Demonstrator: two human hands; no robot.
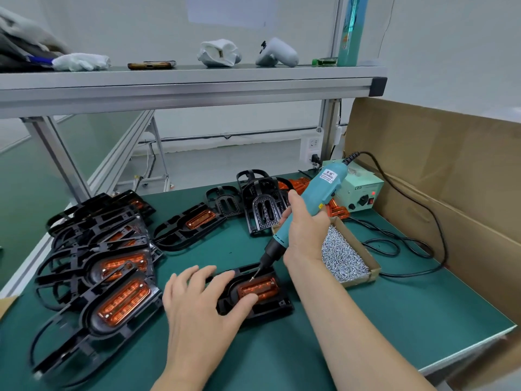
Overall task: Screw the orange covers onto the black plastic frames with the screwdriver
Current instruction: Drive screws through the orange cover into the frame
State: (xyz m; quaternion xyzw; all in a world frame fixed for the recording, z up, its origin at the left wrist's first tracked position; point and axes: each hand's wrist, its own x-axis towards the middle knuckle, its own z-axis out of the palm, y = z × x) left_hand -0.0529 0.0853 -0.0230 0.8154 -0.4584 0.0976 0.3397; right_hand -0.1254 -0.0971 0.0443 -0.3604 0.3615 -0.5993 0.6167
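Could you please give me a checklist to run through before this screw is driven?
1. Frame steadied: left hand presses on it, ok.
2. Cover seated in the frame: ok.
3. Screwdriver held firmly by right hand: ok.
4. Bit at the cover's far left corner: ok.
5. Screw on the bit: cannot tell.
6. Screws within reach, in the box beside the right arm: ok.

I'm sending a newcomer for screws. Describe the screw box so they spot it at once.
On the green bench, look right, in front of the pale green power box. The screw box sits beside the right hand gripping the screwdriver. It alone is a cardboard tray heaped with silver screws.
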